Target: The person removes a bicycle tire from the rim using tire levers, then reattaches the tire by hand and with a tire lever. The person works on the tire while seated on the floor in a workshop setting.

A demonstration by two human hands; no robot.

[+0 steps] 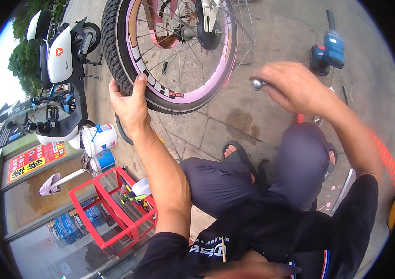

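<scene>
Here we are at the wheel [189,33], upright at the far middle of the scene, pink rim and spokes facing us! Our left hand [131,104] has the tire [113,51] pinched at its near left edge, the thumb over the sidewall and the other fingers around the tread. Over on the right, our right hand [295,88] sits well apart from that grip, just clear of the wheel, its fingers curled together around a shiny metal tool [257,84]; only the rounded end shows, so we can't tell its kind.

Look far right: a blue drill [333,46] rests on the paving [216,132]. Far left, a white scooter [60,63] stands parked, and nearer us come a white bucket [104,139] and a red rack [87,219]. On the right, an orange coiled hose [388,162] hangs beyond our right arm!
</scene>
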